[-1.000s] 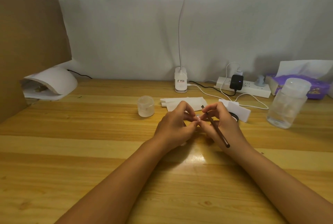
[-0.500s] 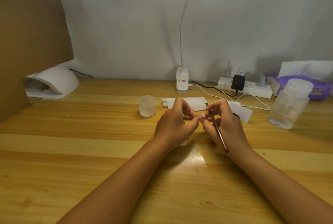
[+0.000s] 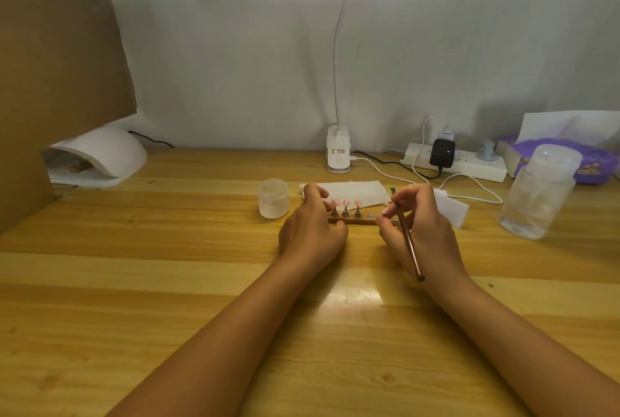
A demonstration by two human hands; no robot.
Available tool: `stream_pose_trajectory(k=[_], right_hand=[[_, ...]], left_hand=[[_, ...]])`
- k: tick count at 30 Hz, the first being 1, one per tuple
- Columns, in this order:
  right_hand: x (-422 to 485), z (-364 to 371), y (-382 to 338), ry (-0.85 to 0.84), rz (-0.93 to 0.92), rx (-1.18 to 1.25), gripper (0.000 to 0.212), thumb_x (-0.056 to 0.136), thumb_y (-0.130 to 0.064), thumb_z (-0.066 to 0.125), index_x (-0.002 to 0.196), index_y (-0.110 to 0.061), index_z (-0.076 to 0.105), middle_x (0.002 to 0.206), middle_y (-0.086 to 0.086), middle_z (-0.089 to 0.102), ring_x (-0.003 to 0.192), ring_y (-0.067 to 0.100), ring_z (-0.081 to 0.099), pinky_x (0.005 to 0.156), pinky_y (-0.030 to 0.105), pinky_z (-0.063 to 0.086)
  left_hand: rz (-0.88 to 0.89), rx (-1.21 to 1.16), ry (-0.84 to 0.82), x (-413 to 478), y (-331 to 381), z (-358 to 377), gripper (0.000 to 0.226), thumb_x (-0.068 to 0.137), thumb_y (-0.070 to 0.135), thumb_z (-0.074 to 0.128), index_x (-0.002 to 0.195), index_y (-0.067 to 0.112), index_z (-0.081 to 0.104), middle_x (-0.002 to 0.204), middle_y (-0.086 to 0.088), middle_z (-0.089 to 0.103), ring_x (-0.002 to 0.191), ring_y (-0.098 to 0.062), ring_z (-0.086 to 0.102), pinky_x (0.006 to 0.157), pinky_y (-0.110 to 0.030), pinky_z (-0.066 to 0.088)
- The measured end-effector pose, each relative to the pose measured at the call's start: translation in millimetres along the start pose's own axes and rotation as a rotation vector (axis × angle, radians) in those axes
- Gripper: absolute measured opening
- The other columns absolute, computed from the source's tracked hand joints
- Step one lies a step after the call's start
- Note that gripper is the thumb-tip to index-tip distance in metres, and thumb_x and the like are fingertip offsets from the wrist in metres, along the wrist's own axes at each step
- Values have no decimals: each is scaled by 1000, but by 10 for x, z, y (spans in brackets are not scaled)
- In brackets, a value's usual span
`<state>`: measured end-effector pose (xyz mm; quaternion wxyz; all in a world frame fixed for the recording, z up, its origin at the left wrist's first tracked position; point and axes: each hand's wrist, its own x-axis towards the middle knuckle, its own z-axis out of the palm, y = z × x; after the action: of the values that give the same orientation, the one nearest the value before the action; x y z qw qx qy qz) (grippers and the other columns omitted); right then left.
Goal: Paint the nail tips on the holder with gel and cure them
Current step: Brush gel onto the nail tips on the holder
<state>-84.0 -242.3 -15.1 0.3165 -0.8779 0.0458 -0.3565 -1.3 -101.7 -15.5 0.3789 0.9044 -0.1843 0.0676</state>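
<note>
On the pale striped wooden surface [image 3: 167, 282] lies a narrow brown wooden holder strip [image 3: 355, 221], set crosswise between the two hands. Three small pink nail tips [image 3: 346, 203] stand upright on dark little stands along the strip, and beside them to the right sits one bare round grey spot. The left hand [image 3: 310, 232] rests at the strip's left end, thumb against its near edge and fingers curled over the far side, pinching it. The right hand [image 3: 422, 232] is closed around a thin dark brown brush [image 3: 407, 239], whose handle slants back toward the wrist; a pink nail tip appears to sit at its fingertips, though this is too small to be sure. A small frosted round jar [image 3: 273, 198] stands just left of the left hand. A white dome-shaped curing lamp [image 3: 100, 155] sits at the far left, well apart.
</note>
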Motion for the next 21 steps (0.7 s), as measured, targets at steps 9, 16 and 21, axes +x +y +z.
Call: stream_pose_trajectory(k=[9, 16, 21], right_hand=[[1, -7, 30, 23, 5, -41, 37, 87, -17, 72, 113, -14, 46, 89, -8, 59, 79, 10, 60, 72, 31, 56], [-12, 14, 4, -1, -98, -169, 37, 86, -17, 72, 112, -19, 46, 92, -1, 59, 83, 15, 57, 72, 39, 56], [-14, -26, 2, -9, -184, -299, 34, 85, -14, 71, 111, -18, 49, 88, 3, 57, 79, 20, 52, 72, 43, 51]], left_hand=[[32, -24, -87, 37, -51, -56, 34, 86, 29, 66, 114, 30, 46, 114, 15, 64, 98, -12, 59, 66, -27, 39], [187, 6, -72, -15, -77, -86, 32, 86, 20, 63, 108, 32, 45, 114, 14, 62, 70, -6, 50, 58, -19, 32], [280, 56, -77, -44, -65, -85, 32, 86, 20, 63, 112, 31, 47, 113, 15, 61, 78, -5, 50, 60, -22, 36]])
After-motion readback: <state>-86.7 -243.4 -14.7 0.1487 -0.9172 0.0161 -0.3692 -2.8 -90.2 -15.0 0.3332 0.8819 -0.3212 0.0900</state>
